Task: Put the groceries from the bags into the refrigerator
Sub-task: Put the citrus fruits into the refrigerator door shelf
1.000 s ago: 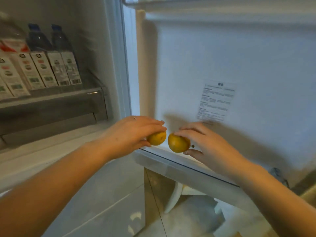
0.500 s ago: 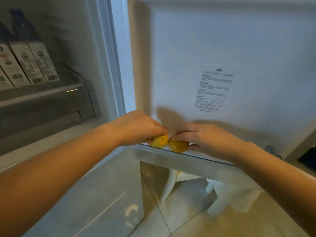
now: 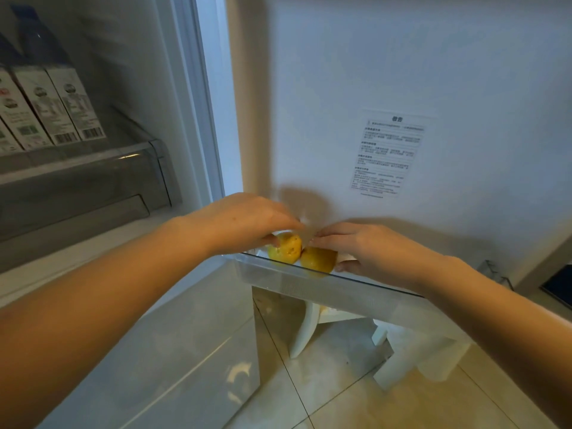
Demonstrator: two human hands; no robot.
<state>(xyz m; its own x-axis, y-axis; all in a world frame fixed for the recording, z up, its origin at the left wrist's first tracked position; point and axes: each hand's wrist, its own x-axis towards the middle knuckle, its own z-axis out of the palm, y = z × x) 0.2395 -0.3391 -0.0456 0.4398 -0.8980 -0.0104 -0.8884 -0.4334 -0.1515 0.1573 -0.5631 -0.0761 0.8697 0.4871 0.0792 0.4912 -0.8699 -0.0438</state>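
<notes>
Your left hand (image 3: pixel 244 222) and right hand (image 3: pixel 368 252) each pinch a small round yellow fruit (image 3: pixel 284 247), (image 3: pixel 318 259) over the clear plastic door shelf (image 3: pixel 356 289). Lower both inside its rim before loosening your fingers.

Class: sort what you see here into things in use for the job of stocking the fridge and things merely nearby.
In use:
left hand
right hand
two yellow fruits
door bin

Nearby:
cartons
door label
floor tiles
</notes>
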